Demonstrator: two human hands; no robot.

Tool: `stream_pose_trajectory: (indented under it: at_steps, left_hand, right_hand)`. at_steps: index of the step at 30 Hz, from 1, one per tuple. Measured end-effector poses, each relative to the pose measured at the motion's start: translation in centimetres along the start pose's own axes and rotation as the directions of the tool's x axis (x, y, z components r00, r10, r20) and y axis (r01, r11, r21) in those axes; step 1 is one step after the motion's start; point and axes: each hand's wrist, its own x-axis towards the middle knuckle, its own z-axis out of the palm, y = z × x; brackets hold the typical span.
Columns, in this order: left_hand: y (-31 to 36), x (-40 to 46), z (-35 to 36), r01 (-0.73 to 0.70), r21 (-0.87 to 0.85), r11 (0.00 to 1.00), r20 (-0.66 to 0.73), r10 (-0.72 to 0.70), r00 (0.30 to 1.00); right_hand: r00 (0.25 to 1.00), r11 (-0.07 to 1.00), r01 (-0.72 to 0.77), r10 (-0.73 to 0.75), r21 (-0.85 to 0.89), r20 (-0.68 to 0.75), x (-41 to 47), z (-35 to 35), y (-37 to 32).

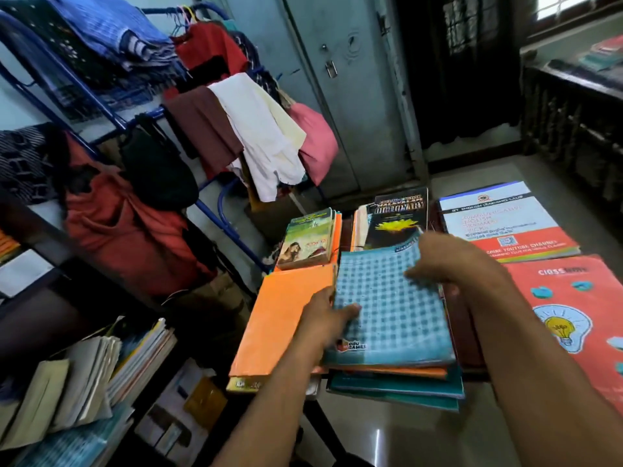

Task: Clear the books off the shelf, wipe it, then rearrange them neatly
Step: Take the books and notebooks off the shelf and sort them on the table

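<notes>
While both hands work the blue book (pixel 387 305) on top of the near stack (pixel 397 382), that stack overhangs the table's (pixel 397 439) near edge, so a push toward the person could tip it off. Left hand (pixel 325 320) grips the book's left edge, thumb on the cover, other fingers hidden under it. Right hand (pixel 451 261) is curled over the far right corner, seemingly pinching it; blur hides details. Orange book (pixel 283 325) lies just left, also near the edge, and a nudge could slide it. Farther: red book (pixel 573 318) at right edge, dictionary (pixel 397 217), white book (pixel 502 217). Shelf (pixel 84 365) at left still holds books, leaning loosely; they may topple.
</notes>
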Motion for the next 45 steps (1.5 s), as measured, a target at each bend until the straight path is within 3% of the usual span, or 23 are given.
stream_pose_trajectory:
  at_steps: [2,5,11,13,15,18,21,24,26,30,32,33,35,37,41,45]
  left_hand:
    - [-0.9,0.4,0.4,-0.039,0.046,0.998,-0.011,0.039,0.999]
    - [-0.9,0.4,0.0,-0.071,0.069,0.995,-0.022,0.073,0.997]
    - [-0.8,0.2,0.1,-0.043,0.142,0.989,-0.050,0.051,0.997]
    - [-0.7,-0.2,0.4,-0.059,0.206,0.977,-0.068,0.074,0.995]
    - [-0.5,-0.9,0.4,-0.088,0.268,0.959,-0.091,0.116,0.989]
    - [-0.5,-2.5,-1.4,-0.148,0.310,0.939,-0.212,0.220,0.952]
    - [-1.9,-5.7,-5.3,-0.192,0.256,0.948,-0.395,0.283,0.874]
    - [-6.9,-10.7,-11.1,-0.093,0.157,0.983,-0.617,0.171,0.768]
    - [-12.1,-14.9,-15.5,0.037,0.152,0.988,-0.751,0.091,0.654]
    - [-22.4,-23.0,-22.3,0.351,0.235,0.906,-0.904,0.071,0.422]
    - [-26.7,-26.2,-24.2,0.507,0.336,0.794,-0.895,0.101,0.434]
    - [-28.5,-27.1,-24.7,0.560,0.405,0.723,-0.869,0.113,0.482]
    - [-30.9,-28.0,-25.2,0.591,0.558,0.583,-0.793,0.165,0.586]
    - [-32.5,-28.4,-26.2,0.588,0.653,0.477,-0.743,0.253,0.620]
    - [-34.0,-28.3,-28.9,0.598,0.713,0.366,-0.700,0.317,0.640]
    - [-35.1,-28.2,-29.0,0.530,0.788,0.314,-0.615,0.448,0.649]
  right_hand:
    - [0.991,0.989,-0.082,0.068,0.125,0.116,0.9,0.6,1.5]
    - [0.985,0.965,-0.108,0.072,0.240,0.154,1.9,0.9,2.2]
    - [0.967,0.971,-0.119,0.066,0.209,0.246,2.1,0.3,3.0]
    - [0.977,0.994,-0.093,0.078,0.064,0.200,2.2,0.4,3.1]
    - [0.995,0.987,-0.074,0.083,-0.140,0.055,2.3,0.8,2.5]
    - [0.984,0.982,0.076,-0.102,-0.173,-0.148,1.4,2.0,-1.0]
    - [0.900,0.907,0.416,-0.421,-0.072,-0.112,-0.8,5.4,-6.7]
    - [0.727,0.732,0.680,-0.680,0.037,0.092,-4.6,11.6,-13.4]
    - [0.604,0.627,0.773,-0.774,0.100,0.190,-8.0,15.9,-17.6]
    - [0.454,0.499,0.859,-0.845,0.111,0.281,-11.3,24.0,-25.0]
    - [0.371,0.421,0.899,-0.878,0.118,0.304,-12.4,27.4,-28.4]
    - [0.332,0.383,0.918,-0.886,0.106,0.323,-12.9,28.8,-29.8]
    - [0.284,0.326,0.943,-0.890,0.062,0.357,-13.9,31.4,-32.1]
    - [0.259,0.271,0.962,-0.908,-0.011,0.330,-14.6,33.8,-33.4]
    - [0.179,0.120,0.936,-0.972,-0.331,0.155,-13.8,36.0,-34.8]
    - [0.053,-0.022,0.927,-0.980,-0.375,0.190,-12.2,37.1,-36.6]
